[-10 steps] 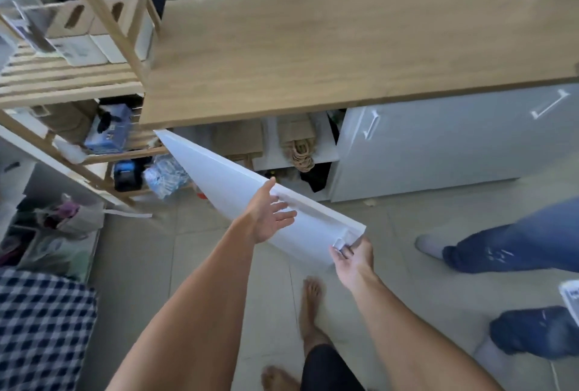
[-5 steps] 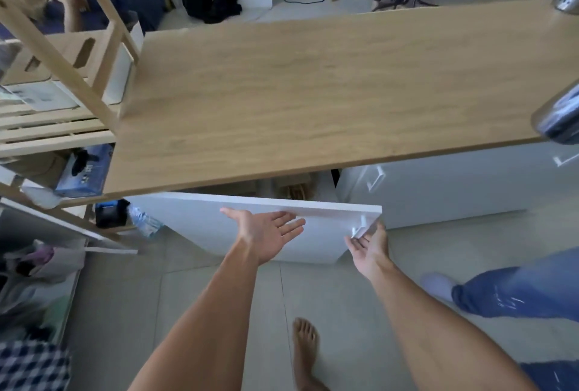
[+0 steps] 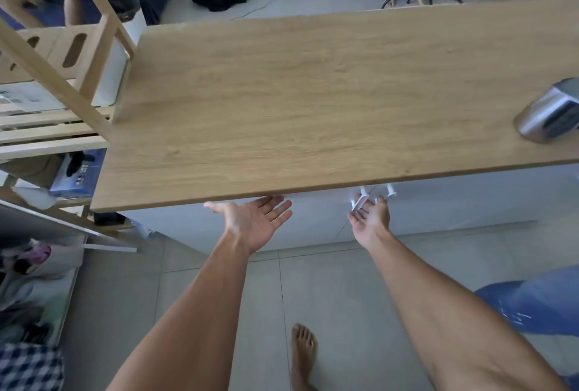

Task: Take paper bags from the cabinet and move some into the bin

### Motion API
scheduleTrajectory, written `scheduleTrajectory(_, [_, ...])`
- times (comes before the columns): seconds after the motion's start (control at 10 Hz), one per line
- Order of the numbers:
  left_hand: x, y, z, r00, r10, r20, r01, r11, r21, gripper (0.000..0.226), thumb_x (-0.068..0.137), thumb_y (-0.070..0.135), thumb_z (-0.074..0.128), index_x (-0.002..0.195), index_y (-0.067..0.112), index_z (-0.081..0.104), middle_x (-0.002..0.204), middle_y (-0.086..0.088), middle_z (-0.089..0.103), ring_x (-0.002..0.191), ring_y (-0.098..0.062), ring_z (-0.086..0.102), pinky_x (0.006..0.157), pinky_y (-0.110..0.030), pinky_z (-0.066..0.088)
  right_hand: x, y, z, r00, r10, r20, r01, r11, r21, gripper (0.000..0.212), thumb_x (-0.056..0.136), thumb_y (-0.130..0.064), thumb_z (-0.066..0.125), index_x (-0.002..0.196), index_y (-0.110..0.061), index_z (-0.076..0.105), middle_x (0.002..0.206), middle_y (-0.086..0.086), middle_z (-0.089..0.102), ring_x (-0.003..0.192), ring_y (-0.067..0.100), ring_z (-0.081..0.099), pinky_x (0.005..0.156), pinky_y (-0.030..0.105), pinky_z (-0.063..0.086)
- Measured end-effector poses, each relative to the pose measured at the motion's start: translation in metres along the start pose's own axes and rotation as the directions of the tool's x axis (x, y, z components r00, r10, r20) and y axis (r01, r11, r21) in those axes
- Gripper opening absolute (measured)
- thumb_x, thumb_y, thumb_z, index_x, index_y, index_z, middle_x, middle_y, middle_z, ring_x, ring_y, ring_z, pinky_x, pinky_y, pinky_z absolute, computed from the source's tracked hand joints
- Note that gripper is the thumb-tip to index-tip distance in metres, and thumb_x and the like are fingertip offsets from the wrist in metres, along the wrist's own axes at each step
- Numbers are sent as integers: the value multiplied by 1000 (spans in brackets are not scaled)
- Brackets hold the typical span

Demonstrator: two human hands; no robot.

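Note:
The white cabinet door [image 3: 313,218] under the wooden countertop [image 3: 313,102] stands flush with the cabinet front. No paper bags show; the door hides the inside. My left hand [image 3: 253,221] is open, fingers spread, with its fingertips at the door just below the countertop edge. My right hand [image 3: 371,218] is open too, fingertips touching the door's white handle [image 3: 360,201]. Neither hand holds anything.
A wooden rack [image 3: 47,127] with boxes stands at the left, with bags on the floor [image 3: 37,265] below it. A silvery metal object [image 3: 551,115] lies on the countertop's right end. Another person's jeans leg [image 3: 532,303] is at the right. My bare foot [image 3: 302,350] is on the tiles.
The cabinet door has swung from wide open to flush, hiding the brown bags on the shelves. Both hands followed it inward, and my view rose above the countertop.

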State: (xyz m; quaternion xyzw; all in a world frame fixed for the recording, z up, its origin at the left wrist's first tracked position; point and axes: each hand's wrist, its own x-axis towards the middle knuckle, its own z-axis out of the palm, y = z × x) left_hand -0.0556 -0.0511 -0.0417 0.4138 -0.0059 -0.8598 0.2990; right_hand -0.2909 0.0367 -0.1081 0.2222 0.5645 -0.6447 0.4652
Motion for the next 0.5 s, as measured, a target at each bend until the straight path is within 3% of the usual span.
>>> scheduleTrajectory(0.1, [-1,2,2,1000,3,0,-3,1000,10,149,66,106,11,158,-11,25,159,-30,40,146,-51,39,122,-61,31,-5,4,4,998,-32,-49,36,997,65,55,109,-45,37,134,-4,63,141,18,57,137,31,53,111,36,44])
scheduleTrajectory(0.2, [-11,10,3,1000,-7,14,6,996,92,147,66,106,15,161,-7,20,159,-28,41,142,-51,45,118,-59,37,-23,9,15,984,-118,-130,119,993,1,37,103,-41,48,105,-10,67,115,14,63,98,28,65,85,30,56])
scheduleTrajectory(0.3, [-25,27,-1,999,-26,20,20,965,260,142,70,104,22,162,-4,16,158,-24,45,134,-49,54,114,-57,44,-42,12,33,927,-294,-232,247,946,-210,24,99,-35,54,99,-14,64,95,8,67,73,20,66,83,36,62])
scheduleTrajectory(0.4, [-42,61,-3,993,-115,-7,99,820,564,131,79,96,35,160,-6,20,142,-18,65,124,-45,65,111,-53,49,-71,9,56,814,-526,-244,409,819,-402,26,97,-26,56,113,-7,62,107,9,64,83,25,62,72,28,47])
scheduleTrajectory(0.5, [-52,94,10,998,-55,-12,41,574,818,91,93,79,43,137,1,58,130,-9,74,113,-36,73,101,-47,56,-99,-6,86,637,-770,-7,625,523,-579,19,91,-18,60,106,-7,64,105,11,66,90,26,61,70,22,34])
